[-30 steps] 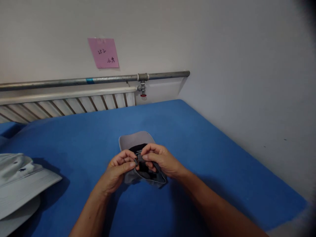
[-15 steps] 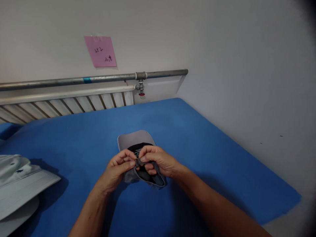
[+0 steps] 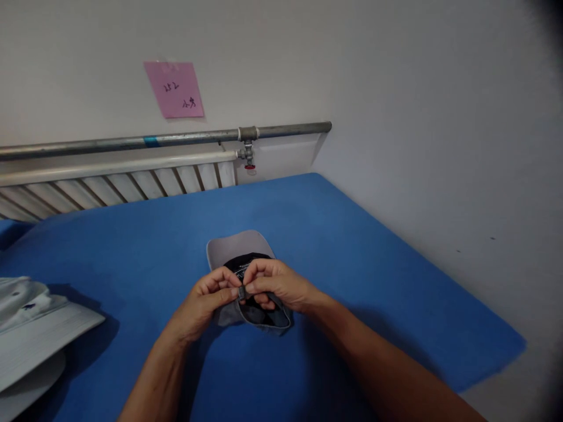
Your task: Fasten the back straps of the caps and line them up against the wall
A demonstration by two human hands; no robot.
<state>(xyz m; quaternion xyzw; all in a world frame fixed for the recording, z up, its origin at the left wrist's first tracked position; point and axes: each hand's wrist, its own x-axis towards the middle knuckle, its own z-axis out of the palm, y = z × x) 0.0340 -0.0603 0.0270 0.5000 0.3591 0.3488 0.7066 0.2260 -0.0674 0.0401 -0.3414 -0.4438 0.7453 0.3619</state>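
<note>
Where a white ribbed radiator point(image 3: 141, 186) and pale wall point(image 3: 417, 129) border the flat blue surface point(image 3: 153, 234), a grey fabric brimmed cap point(image 3: 240, 245) lies; the left hand point(image 3: 204, 302) and right hand point(image 3: 284, 285) pinch its narrow dark strap point(image 3: 242, 292), their fingertips closer together than a second ago.

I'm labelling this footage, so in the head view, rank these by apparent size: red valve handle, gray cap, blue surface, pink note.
Largest to smallest:
1. Blue surface
2. Gray cap, partly hidden, nearer the camera than the note
3. Pink note
4. Red valve handle
</note>
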